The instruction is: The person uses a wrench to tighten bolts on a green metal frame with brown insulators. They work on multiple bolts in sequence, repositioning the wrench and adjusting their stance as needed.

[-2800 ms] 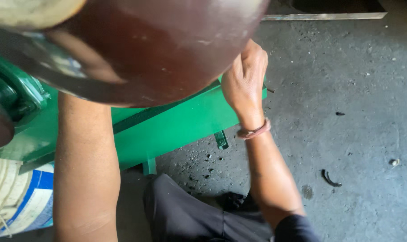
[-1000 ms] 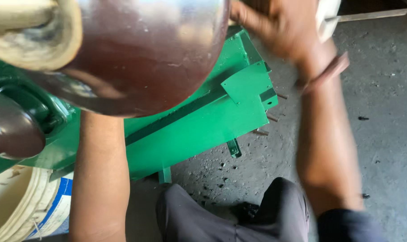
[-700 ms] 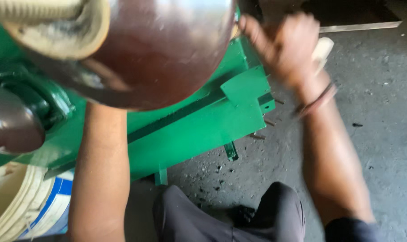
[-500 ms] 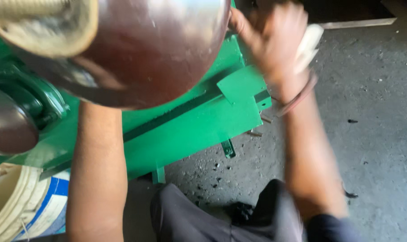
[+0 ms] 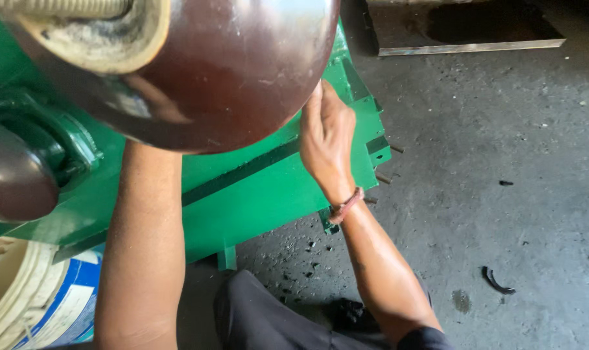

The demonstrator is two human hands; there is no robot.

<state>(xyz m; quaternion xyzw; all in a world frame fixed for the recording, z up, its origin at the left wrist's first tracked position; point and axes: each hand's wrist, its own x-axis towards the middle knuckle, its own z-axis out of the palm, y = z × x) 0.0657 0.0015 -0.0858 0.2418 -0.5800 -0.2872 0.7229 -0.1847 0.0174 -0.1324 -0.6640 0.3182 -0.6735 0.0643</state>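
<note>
Two bare arms reach up from below toward a green metal housing [image 5: 262, 194] that sits on the grey concrete floor [image 5: 502, 162]. Close to the camera, a big glossy brown insulator [image 5: 229, 71] juts over the housing's top and blocks much of the view, its cream-coloured end fitted with a threaded rod [image 5: 54, 8].

The right hand [image 5: 327, 139] lies flat against the green panel just under the insulator's rim, fingers together and pointing upward, their tips slipping behind the brown curve. It grips nothing that I can see; a reddish band circles the wrist. The left forearm [image 5: 142, 253] runs straight up beside it, well apart from the right, and disappears behind the insulator, so the left hand is hidden and its grip cannot be told.

A second, smaller brown insulator [image 5: 15, 175] shows at the left edge on a green flange. Below it stands a white-and-blue bucket [image 5: 41, 298]. The person's dark trousers [image 5: 268, 321] fill the bottom middle, with black debris scattered on the floor nearby.
</note>
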